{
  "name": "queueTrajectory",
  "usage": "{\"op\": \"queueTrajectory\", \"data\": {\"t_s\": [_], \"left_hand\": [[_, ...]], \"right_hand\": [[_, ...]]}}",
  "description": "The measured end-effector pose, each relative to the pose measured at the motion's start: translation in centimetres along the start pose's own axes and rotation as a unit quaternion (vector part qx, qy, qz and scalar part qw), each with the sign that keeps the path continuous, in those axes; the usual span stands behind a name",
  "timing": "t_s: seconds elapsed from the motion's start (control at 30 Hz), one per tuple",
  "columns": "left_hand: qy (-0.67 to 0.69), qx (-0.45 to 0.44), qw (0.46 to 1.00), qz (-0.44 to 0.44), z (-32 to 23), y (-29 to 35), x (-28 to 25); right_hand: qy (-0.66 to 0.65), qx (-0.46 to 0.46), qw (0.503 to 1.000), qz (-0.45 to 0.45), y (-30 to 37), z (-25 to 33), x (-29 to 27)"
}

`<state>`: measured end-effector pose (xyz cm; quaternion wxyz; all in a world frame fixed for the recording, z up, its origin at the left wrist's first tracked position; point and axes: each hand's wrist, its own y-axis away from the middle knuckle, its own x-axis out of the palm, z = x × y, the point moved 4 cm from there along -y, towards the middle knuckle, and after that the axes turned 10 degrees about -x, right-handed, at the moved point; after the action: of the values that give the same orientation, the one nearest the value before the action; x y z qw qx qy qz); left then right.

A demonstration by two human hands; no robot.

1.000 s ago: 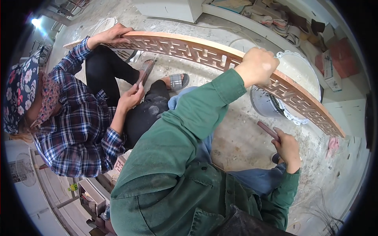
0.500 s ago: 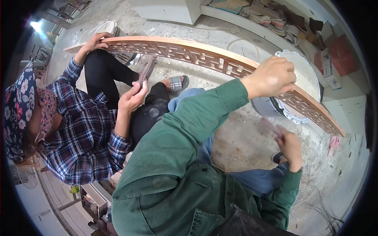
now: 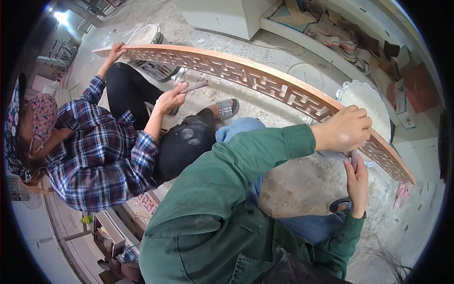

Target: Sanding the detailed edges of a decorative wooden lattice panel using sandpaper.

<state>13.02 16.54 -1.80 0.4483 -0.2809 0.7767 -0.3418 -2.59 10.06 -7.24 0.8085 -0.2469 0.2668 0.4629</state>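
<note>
left hand [image 3: 344, 128]: right of centre in the frame, fingers curled shut over the top edge of the carved wooden panel [image 3: 246, 78], gripping it from above.
right hand [image 3: 357, 182]: just below the left hand, lower right of the frame, fingers closed around a thin rod-like tool [image 3: 353, 160] that points up at the underside of the panel; the tool's tip sits at the fretwork, though whether it touches cannot be told.
carved wooden panel: a long reddish-brown arc of open fretwork, running from the upper left of the frame across the top to the right edge, standing on its edge above the floor.
green sleeves [image 3: 236, 189]: the person's own arms, filling the lower centre and reaching up to both hands.
co-worker [image 3: 99, 151]: seated at the left of the frame in a plaid shirt and black trousers, a grey sandal [image 3: 227, 109] on one foot.
co-worker's far hand [image 3: 116, 49]: upper left, holding the panel's end.
co-worker's near hand [image 3: 170, 98]: left of centre, closed on a slim stick [image 3: 195, 86] just under the panel.
floor [image 3: 302, 180]: dusty pale concrete.
white round object [image 3: 369, 102]: behind the panel, right side, its kind unclear.
</note>
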Motion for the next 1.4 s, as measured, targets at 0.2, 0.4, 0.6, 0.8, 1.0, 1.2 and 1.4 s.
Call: {"op": "queueTrajectory", "data": {"t_s": [0.2, 0.4, 0.6, 0.8, 1.0, 1.2, 1.4], "left_hand": [[0.025, 0.01, 1.0, 0.001, -1.4, 2.6, 1.4], [-0.012, -0.01, 0.988, 0.154, -2.4, 5.4, 2.5], [0.138, -0.104, 0.908, 0.382, -2.6, 6.1, 1.7], [0.175, -0.146, 0.899, 0.374, -3.3, 8.1, 1.4], [0.251, -0.165, 0.885, 0.357, -3.8, 9.8, 0.0], [0.268, -0.295, 0.851, 0.343, -2.0, 9.9, -1.6], [0.259, -0.319, 0.833, 0.37, -2.0, 10.5, -1.3]], "right_hand": [[-0.383, 0.205, 0.896, 0.094, 2.1, 0.1, 3.7], [-0.431, 0.207, 0.86, 0.179, 4.4, 0.0, 4.0], [-0.472, 0.206, 0.836, 0.189, 5.7, 0.0, 3.9], [-0.457, 0.17, 0.856, 0.173, 7.0, 0.4, 3.8], [-0.323, 0.177, 0.902, 0.225, 8.3, 1.9, 3.0], [-0.207, 0.216, 0.926, 0.232, 8.3, 2.9, -1.1], [-0.152, 0.137, 0.958, 0.201, 8.4, 3.0, -1.4]]}}
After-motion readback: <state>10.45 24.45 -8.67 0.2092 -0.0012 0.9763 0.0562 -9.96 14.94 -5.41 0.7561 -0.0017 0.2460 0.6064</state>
